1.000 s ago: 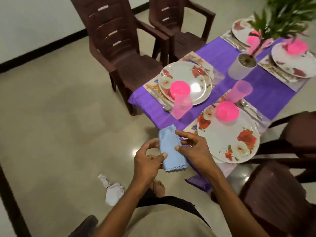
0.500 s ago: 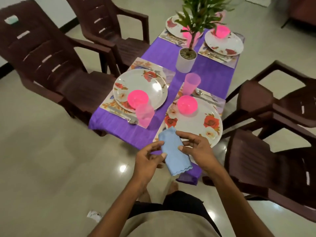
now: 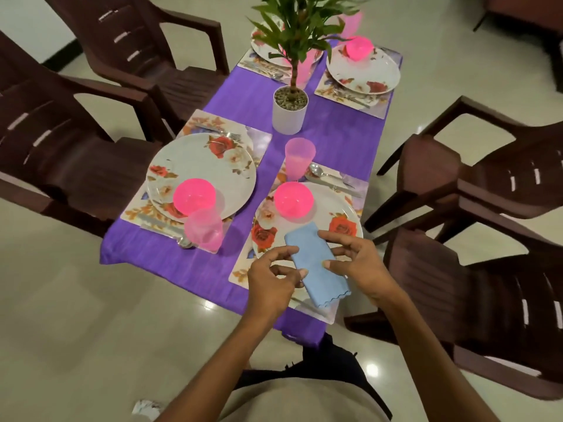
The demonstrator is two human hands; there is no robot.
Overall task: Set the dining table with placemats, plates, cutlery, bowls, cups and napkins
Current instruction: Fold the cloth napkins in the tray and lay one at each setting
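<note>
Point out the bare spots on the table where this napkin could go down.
Bare purple tablecloth lies between the white plant pot and the far right placemat, and along the near left edge below the left pink cup. The near right plate, under the blue napkin, is crowded by its pink bowl.

Far-left plate [image 3: 268, 44] largely behind plant [image 3: 292, 32]; near plate [image 3: 304, 233] partly under napkin [image 3: 316, 266].

The folded blue napkin [image 3: 315, 263] — once off the table — now hovers over the near plate [image 3: 344, 214].
</note>
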